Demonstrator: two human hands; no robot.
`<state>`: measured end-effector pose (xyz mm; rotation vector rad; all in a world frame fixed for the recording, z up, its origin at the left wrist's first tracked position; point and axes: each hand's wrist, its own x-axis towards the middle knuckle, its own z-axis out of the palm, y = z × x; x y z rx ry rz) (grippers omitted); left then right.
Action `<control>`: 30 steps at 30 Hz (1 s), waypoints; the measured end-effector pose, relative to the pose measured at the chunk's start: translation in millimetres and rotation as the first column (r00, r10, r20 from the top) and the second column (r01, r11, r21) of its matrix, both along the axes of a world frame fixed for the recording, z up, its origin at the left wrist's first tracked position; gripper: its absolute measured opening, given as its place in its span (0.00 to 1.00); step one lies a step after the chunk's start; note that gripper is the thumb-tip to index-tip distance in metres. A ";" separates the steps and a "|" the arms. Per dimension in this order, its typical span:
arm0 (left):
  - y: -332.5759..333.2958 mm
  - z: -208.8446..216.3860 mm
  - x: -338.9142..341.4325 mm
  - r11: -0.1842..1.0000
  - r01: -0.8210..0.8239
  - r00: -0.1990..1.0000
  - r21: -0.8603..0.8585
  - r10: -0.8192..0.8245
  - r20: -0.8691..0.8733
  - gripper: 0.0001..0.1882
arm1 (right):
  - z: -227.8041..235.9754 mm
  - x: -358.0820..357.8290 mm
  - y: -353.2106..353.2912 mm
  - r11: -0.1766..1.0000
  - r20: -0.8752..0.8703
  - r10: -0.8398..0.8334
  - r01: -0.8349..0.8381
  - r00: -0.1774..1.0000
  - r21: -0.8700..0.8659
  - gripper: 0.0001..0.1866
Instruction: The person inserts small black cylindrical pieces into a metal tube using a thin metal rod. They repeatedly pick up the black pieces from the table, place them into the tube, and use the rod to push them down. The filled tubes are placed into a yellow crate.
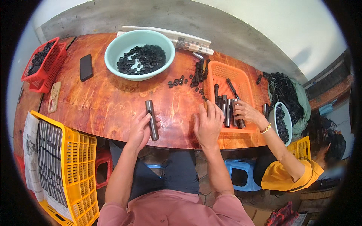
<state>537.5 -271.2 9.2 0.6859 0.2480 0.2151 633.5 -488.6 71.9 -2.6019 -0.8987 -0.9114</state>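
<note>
We see the left hand (140,129) gripping a dark metal tube (154,129) between thumb and fingers, one end jutting beyond the fingertips, the other toward the near edge of the tabletop (102,103). The right hand (209,126) is curled beside an orange basket (219,77); we cannot tell whether its fingers pinch anything (their tips are hard to make out). Just beyond those fingers lie small black pieces (176,82), some farther to their left. To their right, a co-worker's hand (247,112) reaches among more tubes (228,113) in the basket. Well beyond the left fingers, a pale teal basin (112,62) holds a heap of similar pieces.
</note>
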 end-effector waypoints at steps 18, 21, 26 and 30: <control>3.4 0.4 -1.3 0.997 0.039 0.999 -0.061 -0.037 0.033 0.20 | -10.0 54.1 -45.0 0.915 -0.097 -0.375 0.351 0.922 -0.200 0.27; 3.0 0.4 -0.9 0.997 0.038 0.999 -0.060 -0.037 0.021 0.21 | -2.9 59.2 -39.5 0.947 -0.082 -0.310 0.300 0.947 -0.112 0.27; 3.6 -0.3 -1.7 0.998 0.017 1.000 -0.052 -0.016 0.027 0.18 | 8.8 36.8 -38.7 0.978 0.013 -0.210 0.210 0.978 -0.003 0.27; 4.7 1.0 -2.5 0.998 0.032 0.999 -0.045 -0.031 0.015 0.17 | -7.6 37.3 -61.3 0.957 -0.122 -0.288 0.290 0.950 -0.009 0.28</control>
